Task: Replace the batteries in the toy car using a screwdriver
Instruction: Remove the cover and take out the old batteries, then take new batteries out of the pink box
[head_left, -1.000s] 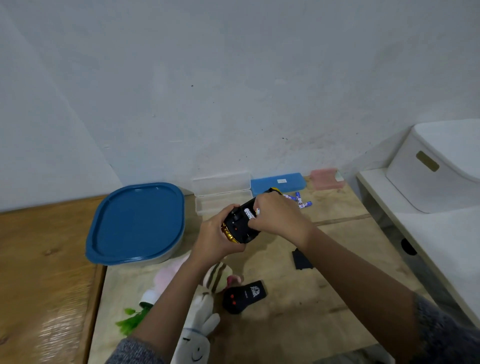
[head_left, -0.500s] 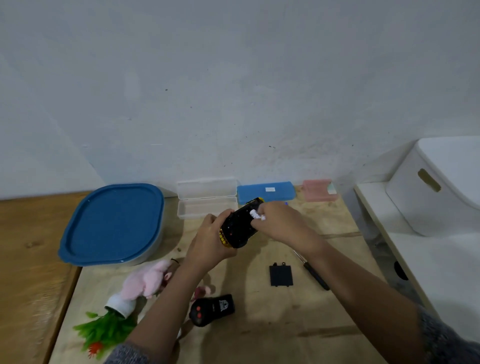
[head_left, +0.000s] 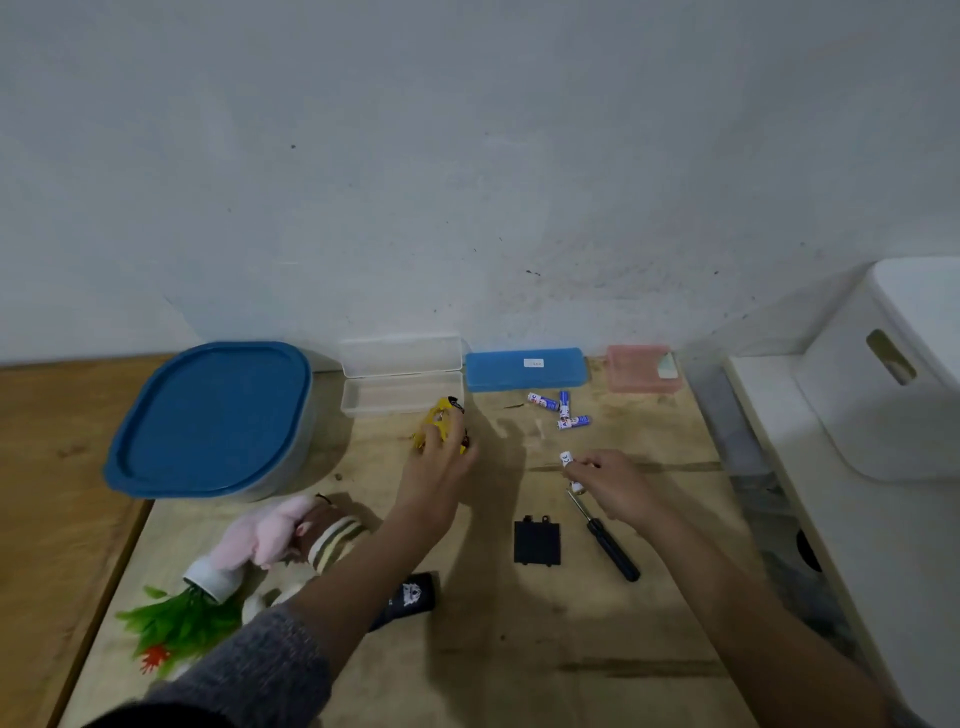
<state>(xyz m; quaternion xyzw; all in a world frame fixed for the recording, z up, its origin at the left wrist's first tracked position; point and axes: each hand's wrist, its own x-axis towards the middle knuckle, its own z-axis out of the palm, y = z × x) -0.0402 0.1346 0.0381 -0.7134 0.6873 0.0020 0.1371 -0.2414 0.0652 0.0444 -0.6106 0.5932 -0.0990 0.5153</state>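
Observation:
My left hand (head_left: 439, 460) grips the yellow and black toy car (head_left: 444, 420) at the middle of the wooden table (head_left: 519, 649), just in front of an open clear case. My right hand (head_left: 605, 480) holds white batteries (head_left: 567, 459) in its fingers, to the right of the car. Several blue and white batteries (head_left: 561, 410) lie loose near the back. The black battery cover (head_left: 536, 542) lies flat in front of my right hand. A black-handled screwdriver (head_left: 605, 538) lies beside the cover, partly under my right wrist.
A blue-lidded tub (head_left: 213, 415) sits at the back left. A clear case (head_left: 400, 376), a blue case (head_left: 524, 368) and a pink case (head_left: 641, 368) line the wall. A pink plush toy (head_left: 265, 535), a fake plant (head_left: 176, 623) and a black remote (head_left: 410, 597) lie front left. A white bin (head_left: 893, 374) stands on the right.
My hands have come apart. The left one has lowered the car toward the table. The right one has drawn away to the right, holding batteries. The view has tilted down.

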